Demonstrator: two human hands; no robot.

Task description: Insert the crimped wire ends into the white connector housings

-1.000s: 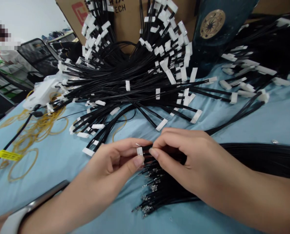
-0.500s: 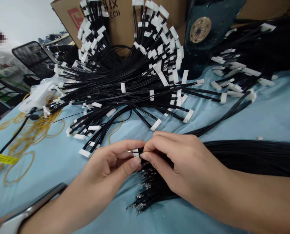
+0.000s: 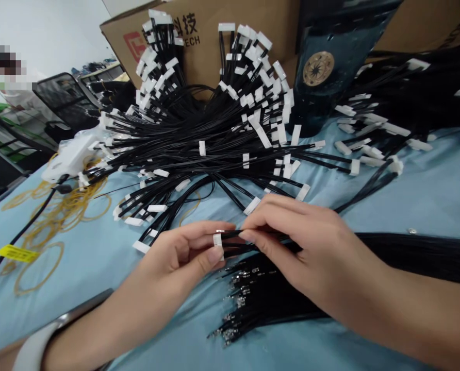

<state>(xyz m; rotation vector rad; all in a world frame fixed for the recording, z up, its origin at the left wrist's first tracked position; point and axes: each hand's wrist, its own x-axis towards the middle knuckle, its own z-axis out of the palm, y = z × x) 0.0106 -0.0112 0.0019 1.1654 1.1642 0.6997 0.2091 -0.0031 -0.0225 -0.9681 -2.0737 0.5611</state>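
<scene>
My left hand [image 3: 179, 257] pinches a small white connector [image 3: 217, 240] between thumb and forefinger. My right hand [image 3: 292, 242] pinches thin black wires [image 3: 233, 236] that run into the connector's right side. The two hands meet over the blue cloth [image 3: 427, 196]. Just below them lies a bundle of loose black wires [image 3: 253, 293] with bare metal terminals at their ends. That bundle stretches off to the right under my right forearm.
A big pile of black wire harnesses with white connectors [image 3: 222, 129] fans out behind the hands. Cardboard boxes [image 3: 222, 36] and a dark box [image 3: 326, 67] stand at the back. Yellow rubber bands [image 3: 55, 216], a white device [image 3: 69, 154] and a yellow tag [image 3: 15, 252] lie at left.
The hands stay together on the connector; the right fingers have shifted slightly along the wires. The view has tilted a little.
</scene>
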